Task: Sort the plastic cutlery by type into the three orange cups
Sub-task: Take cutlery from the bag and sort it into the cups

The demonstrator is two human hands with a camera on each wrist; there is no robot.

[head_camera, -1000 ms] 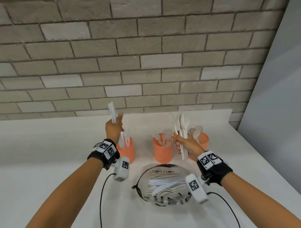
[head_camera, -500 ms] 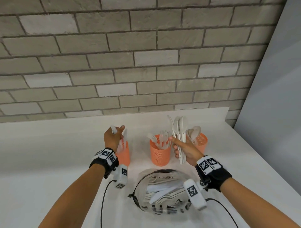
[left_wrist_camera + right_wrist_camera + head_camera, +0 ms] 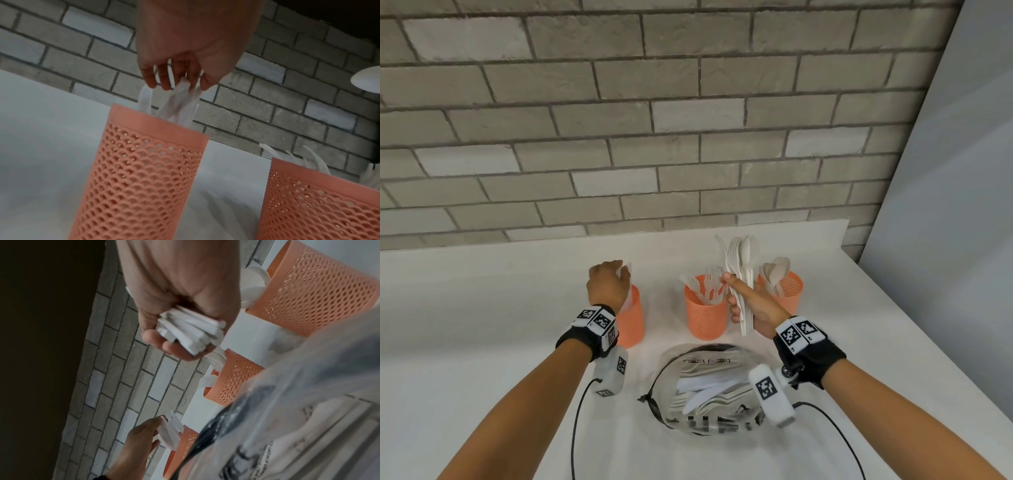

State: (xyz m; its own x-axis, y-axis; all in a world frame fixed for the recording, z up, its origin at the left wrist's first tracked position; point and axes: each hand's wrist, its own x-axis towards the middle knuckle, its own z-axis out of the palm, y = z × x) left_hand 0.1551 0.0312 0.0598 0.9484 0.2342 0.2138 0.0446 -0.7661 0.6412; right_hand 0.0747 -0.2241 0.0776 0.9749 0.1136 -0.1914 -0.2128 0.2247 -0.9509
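Three orange mesh cups stand in a row: the left cup [image 3: 632, 322] [image 3: 144, 162] holds white knives [image 3: 180, 104], the middle cup [image 3: 705, 318] forks, the right cup [image 3: 789, 291] spoons. My left hand [image 3: 616, 274] [image 3: 176, 84] hovers right over the left cup, fingers pointing down and fairly straight, their tips at the knife tops; one knife there is blurred. Between the middle and right cups, my right hand [image 3: 736, 301] [image 3: 180, 337] grips an upright bundle of white cutlery [image 3: 741, 260] [image 3: 191, 332] by its handles.
A clear drawstring bag [image 3: 709, 387] with more white cutlery lies on the white counter [image 3: 482, 325] in front of the cups, between my forearms. A brick wall [image 3: 688, 137] runs behind the cups, and a grey panel [image 3: 945, 240] closes off the right.
My left hand came down from above the left cup, lowering a knife into it, and its fingers have loosened. The right hand has kept its bundle almost still.
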